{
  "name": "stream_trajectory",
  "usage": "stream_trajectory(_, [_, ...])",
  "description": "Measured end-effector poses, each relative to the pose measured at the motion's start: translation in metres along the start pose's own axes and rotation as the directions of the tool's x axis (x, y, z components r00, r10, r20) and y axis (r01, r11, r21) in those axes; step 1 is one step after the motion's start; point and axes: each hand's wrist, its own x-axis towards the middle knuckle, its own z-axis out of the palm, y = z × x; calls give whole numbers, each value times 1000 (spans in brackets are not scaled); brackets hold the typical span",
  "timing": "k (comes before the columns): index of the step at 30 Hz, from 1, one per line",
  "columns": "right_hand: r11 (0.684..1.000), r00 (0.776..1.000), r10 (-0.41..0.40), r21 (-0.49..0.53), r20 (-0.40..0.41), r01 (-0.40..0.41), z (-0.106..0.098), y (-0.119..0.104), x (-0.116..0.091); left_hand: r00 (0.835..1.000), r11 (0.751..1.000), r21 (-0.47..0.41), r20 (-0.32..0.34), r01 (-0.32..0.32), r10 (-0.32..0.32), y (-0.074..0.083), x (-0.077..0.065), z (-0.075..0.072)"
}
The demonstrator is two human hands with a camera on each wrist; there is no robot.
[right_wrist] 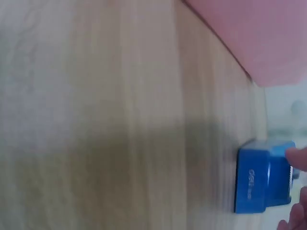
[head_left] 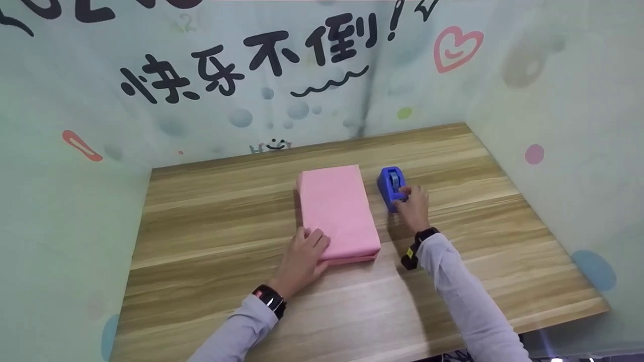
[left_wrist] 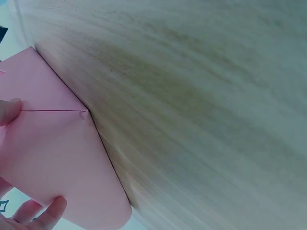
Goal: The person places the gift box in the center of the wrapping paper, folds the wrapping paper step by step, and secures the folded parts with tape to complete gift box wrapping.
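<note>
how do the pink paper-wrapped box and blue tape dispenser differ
The pink rectangular paper-wrapped box is larger than the blue tape dispenser. The left hand holds the box; the right hand is at the dispenser. The box looks plain; the dispenser bears pale lettering. Both rest on the wood-grain table.

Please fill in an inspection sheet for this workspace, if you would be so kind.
Surface: wood-grain table.
Job's things: pink package lying flat, a fold seam on its near end; blue tape dispenser to its right, apart from it.
Clutter: nothing seen.
Left hand: holds the package's near left corner.
Right hand: at the dispenser's near end; whether it pinches tape cannot be told.
Cables: dark strands below the near edge, perhaps cables; too small to tell.
Surroundings: pale printed backdrop at left, right and back.
</note>
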Motion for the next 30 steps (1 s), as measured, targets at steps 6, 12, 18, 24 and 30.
stream_trajectory(6, [969, 989, 140, 213, -40, -128, -8, -7, 1, 1000, 1000, -16, -3, 7, -7, 1, 1, 0])
stream_trajectory(12, [848, 934, 353, 401, 61, -347, -21, -5, 5, 1000, 1000, -9, 17, 17, -16, 1, 1, -2])
stream_trajectory(18, [678, 879, 459, 590, 128, -439, -23, 5, 3, 1000, 1000, 5, 23, 14, -14, 2, 0, 0])
stream_trajectory(24, [615, 893, 437, 688, 109, -385, -19, 16, -5, 1000, 1000, 11, 14, 6, -6, 2, 0, 1])
stream_trajectory(30, [591, 905, 422, 742, 50, -317, -12, 24, -13, 1000, 1000, -1, 11, 2, -2, 2, -1, 2])
